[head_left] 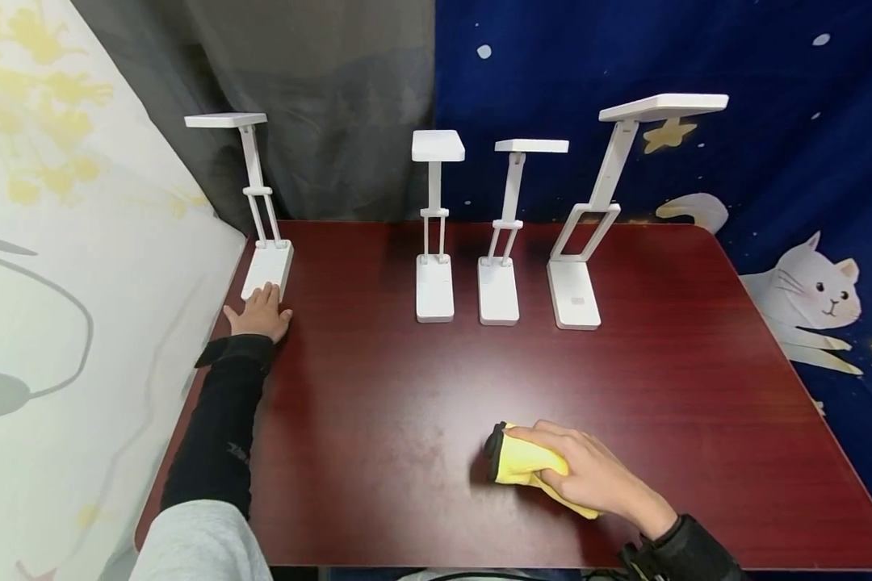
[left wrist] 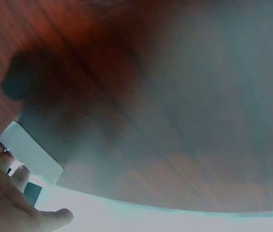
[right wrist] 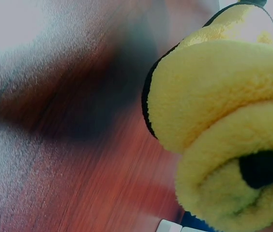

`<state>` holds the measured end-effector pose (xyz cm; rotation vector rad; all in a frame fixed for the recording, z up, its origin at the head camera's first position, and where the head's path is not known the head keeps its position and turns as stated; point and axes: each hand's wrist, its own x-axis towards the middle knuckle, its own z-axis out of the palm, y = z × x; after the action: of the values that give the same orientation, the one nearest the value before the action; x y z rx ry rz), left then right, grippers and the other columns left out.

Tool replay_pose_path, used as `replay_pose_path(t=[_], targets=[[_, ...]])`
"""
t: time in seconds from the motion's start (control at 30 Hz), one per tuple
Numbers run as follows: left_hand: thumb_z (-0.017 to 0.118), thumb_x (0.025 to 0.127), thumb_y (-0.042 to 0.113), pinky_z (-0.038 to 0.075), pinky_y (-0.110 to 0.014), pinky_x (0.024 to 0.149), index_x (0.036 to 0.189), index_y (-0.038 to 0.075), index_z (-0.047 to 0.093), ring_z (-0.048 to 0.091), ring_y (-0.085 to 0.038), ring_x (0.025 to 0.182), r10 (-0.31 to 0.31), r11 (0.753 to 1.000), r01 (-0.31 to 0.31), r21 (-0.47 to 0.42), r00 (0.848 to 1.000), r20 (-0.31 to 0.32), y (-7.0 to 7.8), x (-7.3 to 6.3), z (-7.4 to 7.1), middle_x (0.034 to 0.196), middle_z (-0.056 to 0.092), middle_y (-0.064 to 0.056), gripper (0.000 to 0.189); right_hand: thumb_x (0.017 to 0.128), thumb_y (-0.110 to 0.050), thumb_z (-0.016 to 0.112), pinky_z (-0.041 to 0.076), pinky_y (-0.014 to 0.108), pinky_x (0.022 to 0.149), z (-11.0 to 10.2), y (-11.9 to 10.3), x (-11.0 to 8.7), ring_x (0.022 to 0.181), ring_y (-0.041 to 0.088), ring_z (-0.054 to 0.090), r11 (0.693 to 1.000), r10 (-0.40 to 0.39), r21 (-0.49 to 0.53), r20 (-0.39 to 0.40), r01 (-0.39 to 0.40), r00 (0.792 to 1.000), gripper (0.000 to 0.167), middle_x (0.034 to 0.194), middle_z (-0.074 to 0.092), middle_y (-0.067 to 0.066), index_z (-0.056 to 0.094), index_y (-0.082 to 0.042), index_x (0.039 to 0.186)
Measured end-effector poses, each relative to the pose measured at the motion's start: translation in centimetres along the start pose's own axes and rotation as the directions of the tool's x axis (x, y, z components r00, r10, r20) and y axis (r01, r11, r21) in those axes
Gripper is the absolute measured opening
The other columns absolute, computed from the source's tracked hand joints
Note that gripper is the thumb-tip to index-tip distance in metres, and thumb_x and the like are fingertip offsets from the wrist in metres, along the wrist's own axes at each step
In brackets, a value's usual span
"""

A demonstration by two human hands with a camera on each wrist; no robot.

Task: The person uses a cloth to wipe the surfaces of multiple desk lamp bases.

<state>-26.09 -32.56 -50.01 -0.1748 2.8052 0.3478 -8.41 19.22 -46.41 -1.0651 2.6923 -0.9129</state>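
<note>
My left hand (head_left: 259,316) rests with fingers extended on the near end of the base of a white desk lamp (head_left: 267,265), at the table's left edge. In the left wrist view, those fingers (left wrist: 20,175) touch the white base (left wrist: 32,152). Lower right of the table's middle, my right hand (head_left: 601,478) grips a bunched yellow cloth (head_left: 529,460) with a dark edge. The right wrist view shows the fluffy cloth (right wrist: 214,92) up close, rolled on itself; the hand is mostly hidden there.
Along the back of the dark red table (head_left: 378,387) stand three more white desk lamps: one (head_left: 434,289) near the middle, another (head_left: 498,292) beside it, and a larger one (head_left: 574,294) to the right. A white patterned wall (head_left: 80,266) borders the left; curtains (head_left: 349,105) hang behind.
</note>
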Motion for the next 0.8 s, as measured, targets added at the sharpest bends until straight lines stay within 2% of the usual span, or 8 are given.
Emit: replay_pose_path(t=[0.2,0.4,0.5,0.67,0.8], targets=[[0.042,0.105,0.013,0.009,-0.084,0.116,0.162,-0.007,0.023,0.022,-0.050,0.155,0.074,0.994,-0.074,0.084,0.997,-0.001,-0.7,-2.1,0.5,0.170,0.021,-0.028,0.063,0.075,-0.004,0.073,0.043,0.021,0.067,0.4,0.0,0.5,0.079,-0.004,0.050,0.999,0.016,0.041,0.035,-0.017,0.999,0.059,0.097,0.064,-0.014,0.071,-0.017,0.132],[0.057,0.091,-0.002,0.017,-0.087,0.112,0.160,-0.004,0.033,0.030,-0.049,0.151,0.185,0.975,-0.181,0.126,0.982,-0.021,0.2,-5.1,1.4,0.166,0.033,-0.027,0.073,0.076,-0.005,0.074,0.044,0.021,0.066,0.9,0.1,0.9,0.079,-0.003,0.050,0.999,0.006,0.041,0.042,-0.007,0.999,0.057,0.097,0.064,-0.012,0.071,-0.017,0.132],[0.063,0.088,-0.005,0.023,-0.086,0.111,0.159,-0.001,0.038,0.037,-0.048,0.146,0.255,0.956,-0.245,0.161,0.966,-0.050,0.8,-6.7,2.6,0.161,0.041,-0.025,0.075,0.075,-0.007,0.074,0.044,0.021,0.066,1.3,0.2,1.0,0.078,-0.003,0.050,0.999,-0.007,0.035,0.038,0.006,0.999,0.057,0.096,0.064,-0.012,0.071,-0.016,0.131],[0.071,0.085,-0.005,0.031,-0.082,0.108,0.155,0.003,0.048,0.047,-0.046,0.136,0.360,0.918,-0.335,0.212,0.929,-0.089,2.8,-10.1,4.6,0.154,0.051,-0.023,0.074,0.075,-0.006,0.074,0.045,0.021,0.067,1.8,0.3,1.1,0.078,-0.003,0.051,0.999,-0.026,0.044,0.043,0.024,0.999,0.056,0.097,0.065,-0.011,0.071,-0.015,0.130],[0.073,0.083,-0.006,0.035,-0.080,0.105,0.150,0.004,0.055,0.053,-0.042,0.127,0.449,0.879,-0.411,0.241,0.884,-0.131,4.7,-12.9,6.0,0.148,0.057,-0.020,0.071,0.074,-0.006,0.075,0.045,0.022,0.067,2.1,0.2,1.2,0.079,-0.003,0.052,0.998,-0.030,0.051,0.039,0.028,0.999,0.056,0.096,0.065,-0.010,0.071,-0.013,0.130]])
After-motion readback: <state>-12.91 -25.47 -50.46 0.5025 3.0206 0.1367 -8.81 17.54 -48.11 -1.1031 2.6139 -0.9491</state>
